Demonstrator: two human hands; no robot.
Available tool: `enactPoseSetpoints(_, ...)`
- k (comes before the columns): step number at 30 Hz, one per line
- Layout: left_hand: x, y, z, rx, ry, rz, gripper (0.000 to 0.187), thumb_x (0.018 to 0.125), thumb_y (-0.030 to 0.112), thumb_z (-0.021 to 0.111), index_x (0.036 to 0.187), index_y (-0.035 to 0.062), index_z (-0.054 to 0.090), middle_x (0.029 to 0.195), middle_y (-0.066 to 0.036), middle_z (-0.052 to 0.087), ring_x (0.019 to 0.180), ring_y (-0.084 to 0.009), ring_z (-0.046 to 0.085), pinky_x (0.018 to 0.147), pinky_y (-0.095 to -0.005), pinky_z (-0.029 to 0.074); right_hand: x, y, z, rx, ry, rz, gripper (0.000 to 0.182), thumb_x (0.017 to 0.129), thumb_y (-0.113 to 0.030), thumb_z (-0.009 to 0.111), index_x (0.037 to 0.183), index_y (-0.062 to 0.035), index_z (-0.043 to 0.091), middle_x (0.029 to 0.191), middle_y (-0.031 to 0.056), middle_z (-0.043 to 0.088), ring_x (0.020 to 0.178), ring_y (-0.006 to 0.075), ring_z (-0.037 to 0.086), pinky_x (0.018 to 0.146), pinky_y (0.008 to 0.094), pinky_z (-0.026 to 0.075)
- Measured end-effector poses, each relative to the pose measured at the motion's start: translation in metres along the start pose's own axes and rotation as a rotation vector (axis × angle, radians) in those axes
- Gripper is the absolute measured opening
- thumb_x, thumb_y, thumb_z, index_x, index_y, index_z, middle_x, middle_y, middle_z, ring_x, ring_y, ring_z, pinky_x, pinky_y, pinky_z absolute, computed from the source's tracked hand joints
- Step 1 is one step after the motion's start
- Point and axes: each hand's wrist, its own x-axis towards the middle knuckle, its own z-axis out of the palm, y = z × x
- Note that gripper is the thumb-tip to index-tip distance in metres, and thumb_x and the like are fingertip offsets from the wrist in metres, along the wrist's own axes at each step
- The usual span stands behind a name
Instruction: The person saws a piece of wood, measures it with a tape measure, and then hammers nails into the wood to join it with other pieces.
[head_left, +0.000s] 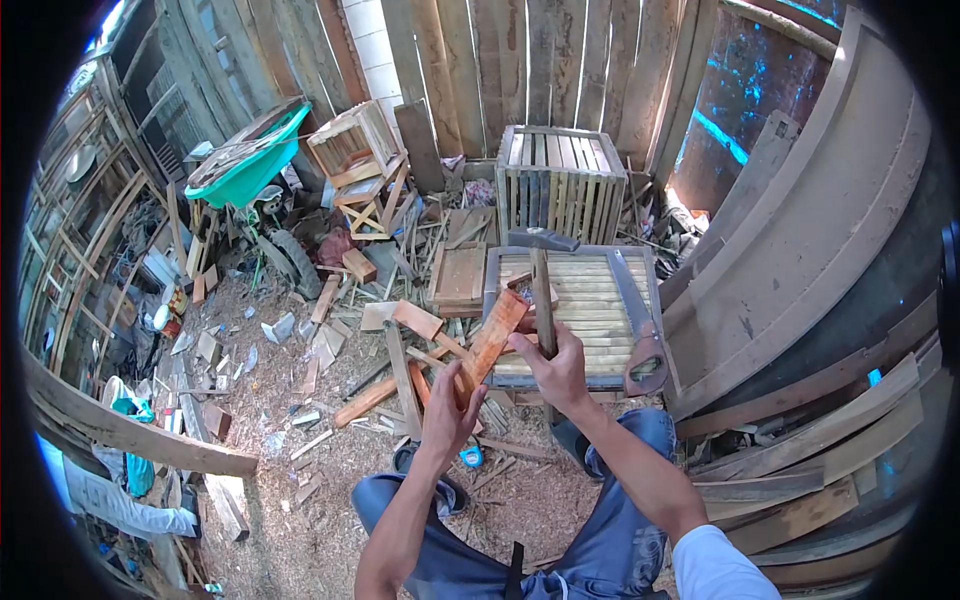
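My left hand point(452, 412) is closed around the lower end of a short reddish-brown wooden board point(492, 338), which tilts up toward the right. In my right hand point(556, 372) is a hammer point(543, 300), gripped by its wooden handle with the dark head at the top. The two tools of wood and steel stand close together above a slatted wooden bench point(590, 320). On the bench's right side lies a handsaw point(630, 290), its brown handle toward me. My fingers partly hide the lower part of the board.
A slatted crate point(560, 190) stands behind the bench. Offcuts point(417, 320) and shavings litter the ground, with a blue tape measure point(471, 456) by my foot. A green wheelbarrow point(250, 160) is at the far left. Curved boards point(790, 470) are stacked on the right.
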Motion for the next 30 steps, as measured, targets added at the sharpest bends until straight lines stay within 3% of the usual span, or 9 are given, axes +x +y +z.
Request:
enactPoseSetpoints(4, 0.002, 0.001, 0.003, 0.029, 0.058, 0.095, 0.052, 0.085, 0.02, 0.071, 0.124, -0.0021, 0.045, 0.1, -0.021, 0.059, 0.084, -0.0342, 0.061, 0.073, -0.0385, 0.05, 0.0, -0.016, -0.007, -0.046, -0.028, 0.135, 0.026, 0.089, -0.022, 0.068, 0.1, 0.0019, 0.064, 0.076, 0.0008, 0.063, 0.065, 0.0052, 0.054, 0.058, 0.0229, 0.044)
enactPoseSetpoints(6, 0.0, 0.002, 0.005, 0.044, 0.054, 0.081, 0.051, 0.084, 0.017, 0.073, 0.123, -0.0022, 0.046, 0.097, -0.019, 0.058, 0.083, -0.0302, 0.06, 0.073, -0.0362, 0.049, -0.001, -0.013, -0.007, -0.068, 0.008, 0.061, 0.026, 0.089, -0.022, 0.068, 0.097, 0.002, 0.065, 0.074, 0.002, 0.062, 0.06, 0.0057, 0.051, 0.053, 0.0251, 0.041)
enactPoseSetpoints(9, -0.004, 0.003, 0.004, 0.012, -0.003, -0.001, 0.05, 0.082, 0.018, 0.074, 0.121, -0.0007, 0.049, 0.087, -0.016, 0.059, 0.066, -0.0236, 0.058, 0.061, -0.034, 0.047, -0.004, -0.011, -0.01, -0.188, 0.053, 0.021, 0.025, 0.089, -0.022, 0.066, 0.095, 0.0024, 0.065, 0.069, 0.0035, 0.06, 0.056, 0.0073, 0.049, 0.05, 0.0283, 0.039)
enactPoseSetpoints(11, -0.005, 0.005, 0.003, 0.021, -0.032, -0.016, 0.052, 0.082, 0.022, 0.074, 0.121, -0.001, 0.048, 0.098, -0.019, 0.06, 0.079, -0.0324, 0.061, 0.069, -0.0385, 0.05, -0.006, -0.008, -0.013, -0.249, 0.087, 0.044, 0.025, 0.089, -0.021, 0.065, 0.094, 0.0025, 0.065, 0.065, 0.0046, 0.058, 0.053, 0.0097, 0.048, 0.05, 0.0309, 0.039)
enactPoseSetpoints(12, -0.006, 0.006, 0.003, 0.025, -0.048, -0.024, 0.054, 0.082, 0.024, 0.075, 0.121, -0.0011, 0.048, 0.103, -0.021, 0.06, 0.085, -0.0369, 0.062, 0.073, -0.0407, 0.051, -0.007, -0.007, -0.013, -0.272, 0.109, 0.032, 0.024, 0.089, -0.021, 0.063, 0.093, 0.0025, 0.064, 0.064, 0.0066, 0.058, 0.053, 0.0135, 0.05, 0.05, 0.0327, 0.039)
enactPoseSetpoints(20, -0.01, 0.009, 0.003, 0.029, -0.07, 0.024, 0.053, 0.079, 0.015, 0.073, 0.125, 0.0038, 0.048, 0.108, -0.02, 0.059, 0.094, -0.0367, 0.062, 0.078, -0.0412, 0.052, 0.0, 0.03, -0.026, -0.624, 0.08, -0.019, 0.016, 0.088, -0.014, 0.055, 0.084, 0.0013, 0.055, 0.07, 0.0241, 0.058, 0.067, 0.0431, 0.06, 0.059, 0.0495, 0.045)
enactPoseSetpoints(24, -0.012, -0.014, -0.002, -0.149, -0.114, -0.068, 0.056, 0.077, 0.008, 0.072, 0.126, 0.0039, 0.046, 0.111, -0.02, 0.058, 0.099, -0.0363, 0.061, 0.082, -0.0417, 0.051, -0.013, 0.061, -0.027, -0.66, 0.017, 0.217, 0.021, 0.084, -0.019, 0.058, 0.079, 0.0018, 0.055, 0.066, 0.0232, 0.061, 0.072, 0.0429, 0.063, 0.063, 0.0491, 0.048)
enactPoseSetpoints(28, -0.009, -0.003, -0.017, -0.004, -0.114, 0.156, 0.047, 0.072, 0.0, 0.07, 0.116, 0.005, 0.054, 0.112, -0.016, 0.054, 0.103, -0.0298, 0.059, 0.086, -0.038, 0.05, -0.032, 0.095, -0.034, -0.633, -0.135, 0.395, 0.026, 0.084, -0.023, 0.058, 0.079, 0.0025, 0.059, 0.07, 0.0229, 0.063, 0.075, 0.0384, 0.066, 0.066, 0.0458, 0.049)
enactPoseSetpoints(30, -0.009, -0.006, -0.016, -0.175, -0.094, 0.117, 0.041, 0.074, 0.002, 0.074, 0.111, 0.0038, 0.056, 0.113, -0.012, 0.054, 0.103, -0.0219, 0.058, 0.087, -0.0342, 0.049, -0.04, 0.109, -0.037, -0.543, -0.241, 0.491, 0.027, 0.084, -0.023, 0.057, 0.08, 0.0028, 0.062, 0.069, 0.021, 0.064, 0.073, 0.0346, 0.067, 0.067, 0.0439, 0.049)
